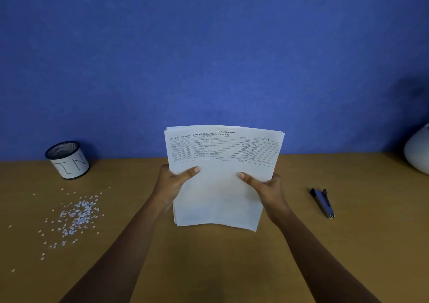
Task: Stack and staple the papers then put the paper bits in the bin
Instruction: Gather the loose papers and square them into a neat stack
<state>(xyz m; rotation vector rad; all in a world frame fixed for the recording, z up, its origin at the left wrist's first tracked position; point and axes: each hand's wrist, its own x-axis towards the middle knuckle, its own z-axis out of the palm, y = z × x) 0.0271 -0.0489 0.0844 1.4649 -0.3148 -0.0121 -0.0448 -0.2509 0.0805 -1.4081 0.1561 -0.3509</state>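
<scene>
Left hand and right hand each grip a side of the paper stack between them, paper bits off its left, stapler off its right.

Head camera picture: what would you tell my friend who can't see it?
The left hand and right hand hold a stack of printed papers above a wooden desk. Paper bits lie scattered on the left near a mesh bin; a stapler lies on the right.

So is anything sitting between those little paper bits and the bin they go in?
Nothing visible does. The paper bits lie scattered on the desk, with only open desk surface between them and the bin.
</scene>
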